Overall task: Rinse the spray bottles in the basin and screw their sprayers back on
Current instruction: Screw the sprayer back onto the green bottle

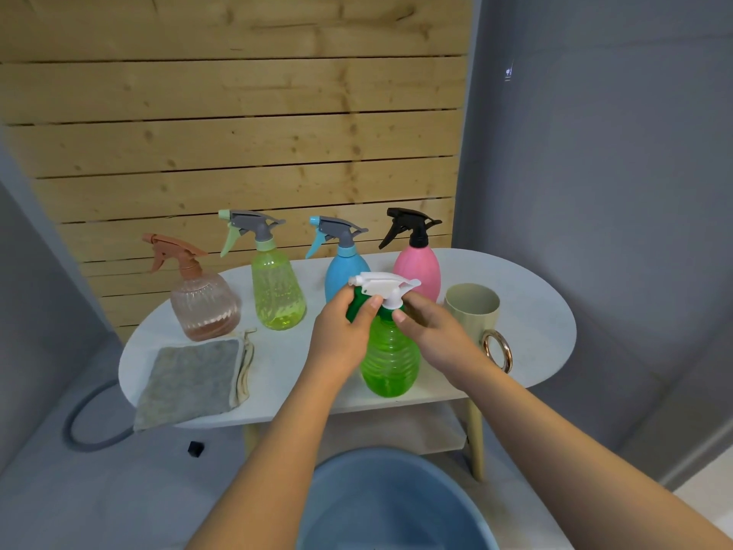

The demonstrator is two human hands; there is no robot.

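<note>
A green ribbed spray bottle (390, 357) stands near the front edge of the white oval table (535, 331). Its white sprayer (382, 287) sits on the neck. My left hand (343, 331) grips the sprayer's trigger side, thumb at the collar. My right hand (430, 331) pinches the collar from the right. Behind stand a brown bottle (204, 307), a yellow-green bottle (277, 291), a blue bottle (343, 273) and a pink bottle (420, 267), all with sprayers on. The blue basin (396, 506) sits on the floor below.
A beige cup (472, 307) with a gold ring handle stands right of my right hand. A grey cloth (190, 381) lies on the table's left front. A grey hose loop (85, 422) and a small black object (195, 448) lie on the floor. A wooden slat wall is behind.
</note>
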